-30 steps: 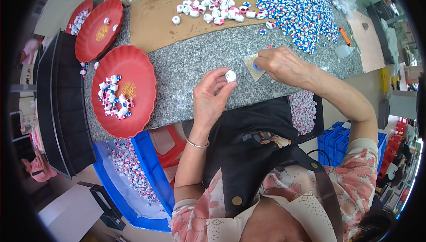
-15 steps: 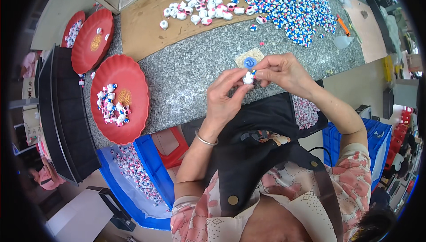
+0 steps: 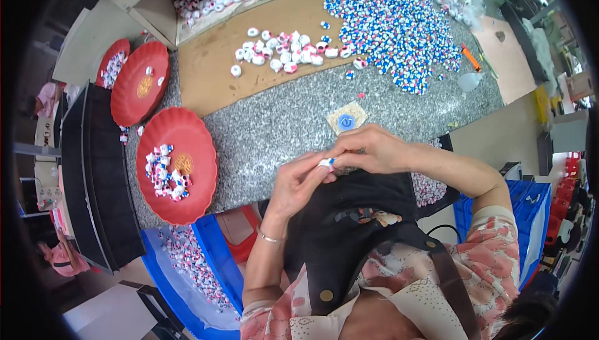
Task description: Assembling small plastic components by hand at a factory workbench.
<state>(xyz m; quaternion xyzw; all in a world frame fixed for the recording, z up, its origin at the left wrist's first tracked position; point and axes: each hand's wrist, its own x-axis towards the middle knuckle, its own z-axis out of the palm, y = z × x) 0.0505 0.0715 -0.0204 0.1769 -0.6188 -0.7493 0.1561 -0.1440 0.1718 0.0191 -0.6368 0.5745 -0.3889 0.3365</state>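
In front of my apron, both hands meet around a small toy figurine [image 3: 326, 163], a white head with a blue part against it. My left hand [image 3: 294, 183] pinches the white head between thumb and fingers. Closed on the blue side is my right hand [image 3: 369, 150], its fingertips partly hiding the piece. Just beyond the hands, a small blue round cup [image 3: 346, 121] sits on a speckled beige pad [image 3: 357, 113]. To the left, a red scalloped plate [image 3: 209, 184] holds several assembled figurines [image 3: 163, 174].
Loose white heads [image 3: 290, 53] lie on brown cardboard [image 3: 209, 84]. A big heap of blue-and-white bodies [image 3: 399, 34] covers the far right of the granite table [image 3: 249, 134]. An orange-handled tool [image 3: 471, 58] lies beside it. Another red plate [image 3: 125, 106] stands far left; a blue crate [image 3: 215, 259] sits below.
Both hands have come down and left, nearer my body, away from the blue cup. The blue piece is now against the white head. The view has tilted, showing more of the far shelf.
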